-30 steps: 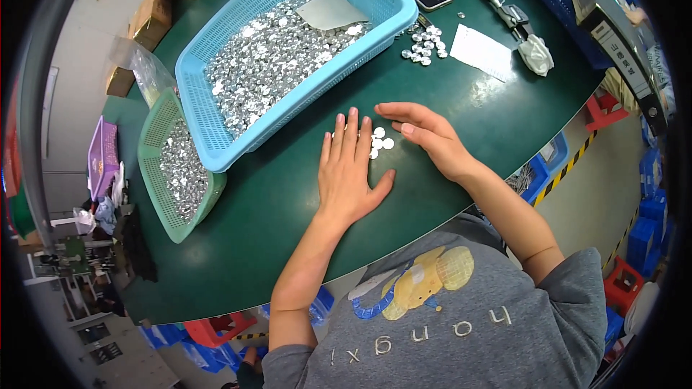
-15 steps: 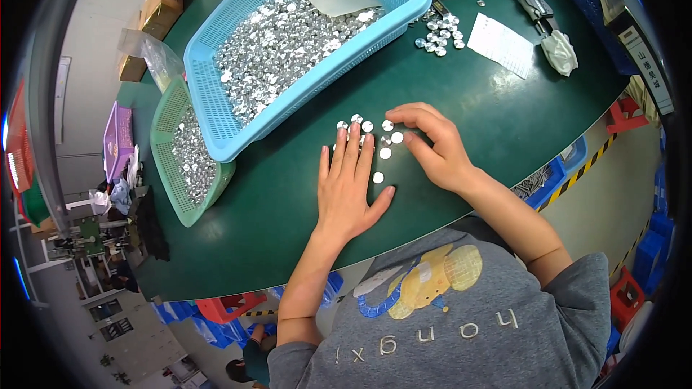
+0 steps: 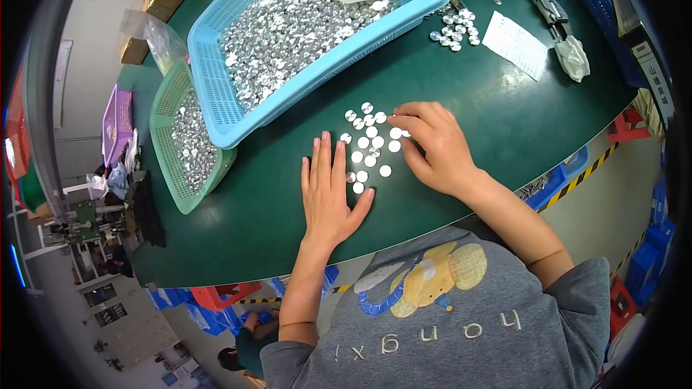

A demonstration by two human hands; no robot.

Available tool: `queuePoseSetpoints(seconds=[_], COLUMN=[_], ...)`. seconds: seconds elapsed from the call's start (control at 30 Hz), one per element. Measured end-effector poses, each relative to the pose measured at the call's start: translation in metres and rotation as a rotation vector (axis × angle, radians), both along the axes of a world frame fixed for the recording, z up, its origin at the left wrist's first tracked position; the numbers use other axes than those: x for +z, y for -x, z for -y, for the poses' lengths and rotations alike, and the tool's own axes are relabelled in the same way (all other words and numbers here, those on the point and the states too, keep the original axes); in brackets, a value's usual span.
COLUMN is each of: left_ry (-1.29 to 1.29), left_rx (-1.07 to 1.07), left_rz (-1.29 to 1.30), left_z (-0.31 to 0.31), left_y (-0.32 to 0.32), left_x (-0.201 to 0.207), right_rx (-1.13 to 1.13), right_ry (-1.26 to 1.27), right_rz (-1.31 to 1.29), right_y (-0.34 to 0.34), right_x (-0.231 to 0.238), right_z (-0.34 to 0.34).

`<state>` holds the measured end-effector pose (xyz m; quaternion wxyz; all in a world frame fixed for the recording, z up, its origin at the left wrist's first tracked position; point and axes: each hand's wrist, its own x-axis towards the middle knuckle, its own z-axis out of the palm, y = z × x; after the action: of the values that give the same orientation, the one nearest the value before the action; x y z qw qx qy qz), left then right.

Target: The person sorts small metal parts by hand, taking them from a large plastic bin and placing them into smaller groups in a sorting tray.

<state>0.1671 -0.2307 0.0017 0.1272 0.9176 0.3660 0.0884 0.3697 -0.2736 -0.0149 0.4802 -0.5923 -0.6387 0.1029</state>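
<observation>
1. The left hand (image 3: 328, 198) is being held flat with fingers extended, just beside the loose discs (image 3: 371, 132).
2. The right hand (image 3: 436, 145) is being held curled at their right edge, thumb and forefinger apart.
3. The discs are being framed between both hands on the surface (image 3: 274, 194), apparently being spread out.
4. A light fingertip touch is seemingly being called for next.
5. Beyond, shiny pieces (image 3: 288, 43) are being held in a blue basket (image 3: 317, 78).

Round silvery discs (image 3: 362, 142) lie on the green worktop (image 3: 267, 223) between left fingers (image 3: 325, 156) and right fingers (image 3: 424, 111), before a blue rectangular plastic basket (image 3: 337, 62); left of that, a green plastic basket (image 3: 163, 140).
</observation>
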Motion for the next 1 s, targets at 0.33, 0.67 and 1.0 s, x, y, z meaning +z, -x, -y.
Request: queuePoseSetpoints(seconds=[0.33,0.67,1.0], left_ry=[-0.104,-0.121,-0.120], left_rx=[0.126,0.089,-0.037], left_rz=[0.349,0.393,0.323], left_z=[0.009,-0.001,0.002], left_y=[0.014,-0.008,-0.016], left_x=[-0.012,-0.009,-0.004], right_rx=[0.080,0.131,0.183], right_ry=[0.048,0.073,0.112], right_rz=[0.044,0.101,0.134], right_y=[-0.002,-0.002,-0.002], right_x=[-0.003,0.002,0.002], right_z=[0.002,0.004,0.005])
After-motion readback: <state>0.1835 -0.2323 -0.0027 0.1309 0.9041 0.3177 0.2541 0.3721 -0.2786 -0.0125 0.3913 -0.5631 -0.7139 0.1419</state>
